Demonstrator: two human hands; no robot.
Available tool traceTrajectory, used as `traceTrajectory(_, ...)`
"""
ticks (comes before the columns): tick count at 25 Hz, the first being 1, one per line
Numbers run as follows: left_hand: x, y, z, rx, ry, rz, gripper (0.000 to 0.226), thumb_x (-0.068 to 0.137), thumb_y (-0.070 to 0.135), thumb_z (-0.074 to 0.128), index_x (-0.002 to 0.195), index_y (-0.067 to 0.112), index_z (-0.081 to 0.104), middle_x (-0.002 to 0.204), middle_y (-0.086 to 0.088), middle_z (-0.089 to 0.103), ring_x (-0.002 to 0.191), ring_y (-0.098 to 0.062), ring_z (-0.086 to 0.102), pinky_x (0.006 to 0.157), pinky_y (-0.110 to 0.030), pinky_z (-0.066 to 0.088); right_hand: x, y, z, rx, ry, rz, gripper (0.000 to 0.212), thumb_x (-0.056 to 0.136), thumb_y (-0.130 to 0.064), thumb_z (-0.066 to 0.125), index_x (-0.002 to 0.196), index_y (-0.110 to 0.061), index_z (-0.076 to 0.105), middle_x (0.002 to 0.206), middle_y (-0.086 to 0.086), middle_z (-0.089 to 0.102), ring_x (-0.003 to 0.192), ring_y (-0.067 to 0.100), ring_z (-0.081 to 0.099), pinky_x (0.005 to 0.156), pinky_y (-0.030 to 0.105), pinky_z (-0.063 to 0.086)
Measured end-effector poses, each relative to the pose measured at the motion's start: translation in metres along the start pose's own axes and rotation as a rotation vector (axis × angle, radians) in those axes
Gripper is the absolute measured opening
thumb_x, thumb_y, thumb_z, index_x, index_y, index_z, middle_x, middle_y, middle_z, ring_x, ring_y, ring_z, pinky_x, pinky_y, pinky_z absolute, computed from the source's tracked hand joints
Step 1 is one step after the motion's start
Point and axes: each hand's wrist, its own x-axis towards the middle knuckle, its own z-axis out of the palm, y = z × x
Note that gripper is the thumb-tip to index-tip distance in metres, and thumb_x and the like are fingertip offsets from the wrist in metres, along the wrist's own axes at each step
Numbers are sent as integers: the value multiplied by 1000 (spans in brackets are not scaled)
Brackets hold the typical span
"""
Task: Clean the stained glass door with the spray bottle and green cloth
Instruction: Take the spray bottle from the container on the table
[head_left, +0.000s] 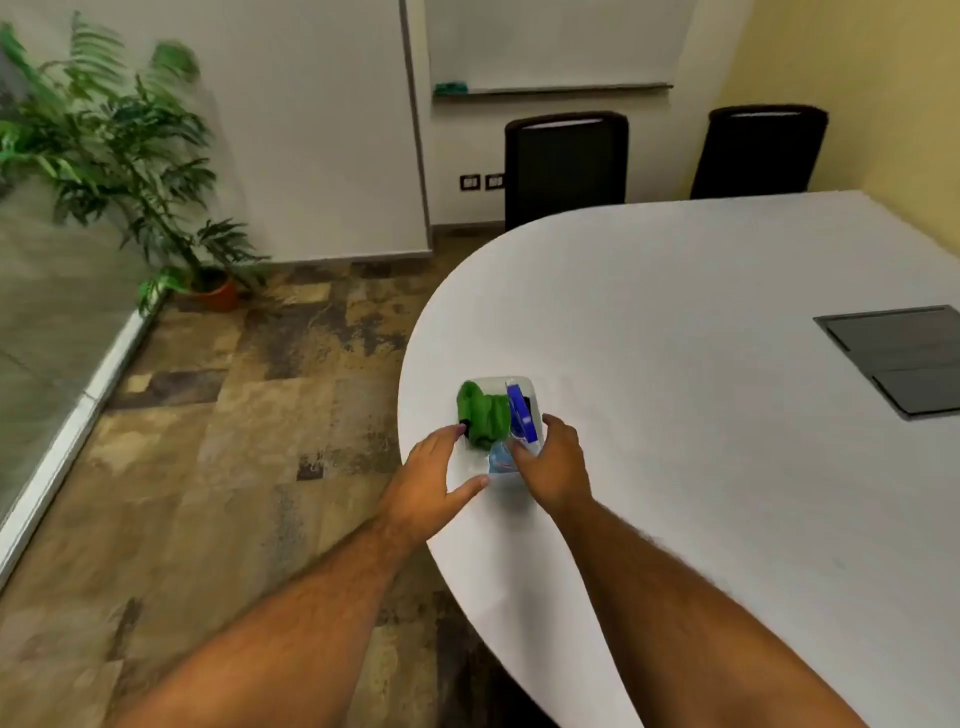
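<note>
A small white tray (525, 387) sits near the rounded end of the white table (675, 322). In it lie a bunched green cloth (482, 413) and a clear spray bottle (500, 458) with a blue trigger head. My right hand (553, 462) is curled around the bottle's neck, thumb on its near side and fingers by the tray's right edge. My left hand (431, 478) rests at the tray's left side with fingers spread, its fingertips just short of the cloth. A glass panel (47, 322) with a white bottom frame runs along the left.
A potted plant (208, 291) stands on the stone-tile floor in the corner by the glass. Two black chairs (566, 166) are at the table's far side under a whiteboard. A dark cable hatch (904, 353) is set into the table on the right.
</note>
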Motion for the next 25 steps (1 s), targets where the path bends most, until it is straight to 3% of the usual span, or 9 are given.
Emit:
traceTrajectory(2, 15, 1, 9, -20, 39, -60, 79, 101, 56, 66, 166, 23, 36, 169, 2, 43, 154, -18, 42, 122, -32, 36, 19, 2, 5, 23, -54, -12, 54, 99, -38, 77, 144, -14, 60, 140, 10, 65, 127, 31, 66, 108, 44, 59)
traceTrajectory(4, 21, 5, 12, -39, 30, -126, 74, 101, 54, 67, 163, 24, 41, 166, 3, 47, 151, -17, 46, 117, -28, 37, 26, 3, 9, -1, -124, -42, 48, 103, -37, 72, 142, -15, 58, 138, 8, 66, 125, 30, 67, 107, 45, 60)
traceTrajectory(9, 32, 17, 24, -126, 36, -187, 66, 100, 44, 73, 158, 23, 49, 158, 2, 55, 144, -16, 54, 108, -22, 39, 31, -2, 7, -75, -104, -156, 54, 108, -44, 60, 154, -17, 49, 144, 8, 68, 128, 30, 67, 110, 48, 58)
traceTrajectory(13, 29, 25, 15, -194, 70, -201, 68, 98, 47, 74, 158, 30, 46, 158, 8, 55, 140, -11, 54, 108, -25, 43, 27, -36, 1, 148, -159, -295, 45, 104, -34, 69, 143, -20, 53, 136, 9, 69, 123, 31, 70, 108, 49, 60)
traceTrajectory(15, 26, 27, -1, -274, 162, -208, 66, 97, 43, 78, 155, 29, 51, 155, 8, 57, 140, -12, 56, 113, -30, 48, 23, -62, 3, 284, -210, -381, 36, 102, -33, 72, 133, -25, 56, 122, 0, 71, 111, 26, 72, 102, 44, 62)
traceTrajectory(18, 8, 21, -36, -411, 275, -250, 55, 87, 48, 82, 137, 36, 63, 135, 14, 67, 125, -11, 67, 110, -38, 58, 8, -107, 17, 469, -258, -380, 23, 94, -41, 70, 115, -34, 63, 95, -12, 75, 94, 14, 75, 86, 23, 62)
traceTrajectory(20, -17, 5, -59, -502, 302, -288, 48, 79, 51, 85, 123, 45, 67, 123, 18, 74, 117, -8, 73, 105, -40, 62, -11, -139, 34, 583, -291, -343, 36, 87, -49, 69, 112, -24, 66, 81, -5, 75, 82, 12, 77, 72, 17, 60)
traceTrajectory(22, -53, -15, -78, -534, 356, -333, 50, 72, 52, 90, 117, 41, 72, 117, 16, 79, 112, -7, 77, 103, -42, 64, -36, -168, 56, 629, -332, -359, 49, 86, -49, 72, 117, -12, 64, 73, -5, 73, 69, 9, 75, 65, 15, 57)
traceTrajectory(25, -113, -41, -106, -584, 482, -374, 47, 67, 49, 94, 110, 41, 76, 110, 15, 83, 105, -5, 79, 93, -32, 66, -80, -204, 92, 653, -509, -419, 38, 95, -32, 78, 121, -9, 64, 66, -3, 72, 60, 8, 72, 59, 17, 57)
